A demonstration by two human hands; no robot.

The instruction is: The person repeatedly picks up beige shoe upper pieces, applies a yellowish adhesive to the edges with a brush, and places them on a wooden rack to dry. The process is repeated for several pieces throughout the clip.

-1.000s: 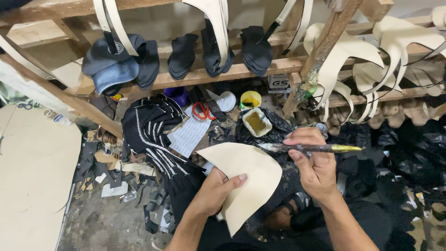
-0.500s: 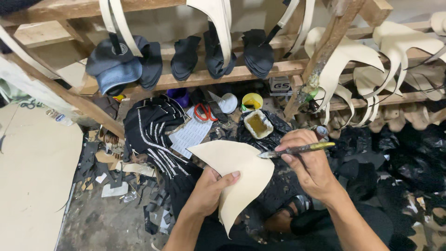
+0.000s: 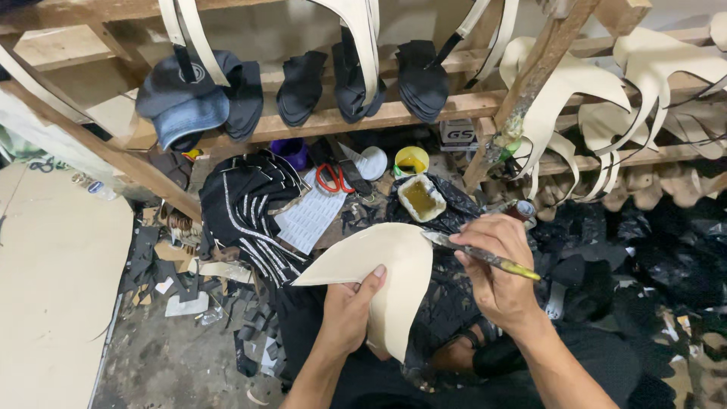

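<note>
Your left hand (image 3: 346, 316) grips the bent tan piece (image 3: 382, 276) with its thumb on top. Your right hand (image 3: 496, 265) pinches a thin brush (image 3: 485, 256), and its tip touches the tan piece's top edge. A small tub of glue (image 3: 421, 198) sits just behind the tan piece.

- This is a small shoemaking workshop, cramped and cluttered, seen from above around a rough wooden rack (image 3: 356, 117).
- On the rack sit rows of black shoe uppers (image 3: 363, 83); cream cut-out leather pieces (image 3: 583, 91) hang from its right end.
- Just below the rack stand an open glue tub (image 3: 421, 198), a yellow pot (image 3: 411, 160) and red-handled scissors (image 3: 331, 179).
- Left of and below the rack, offcuts (image 3: 182, 291) litter the floor beside a large pale sheet (image 3: 53, 295).
</note>
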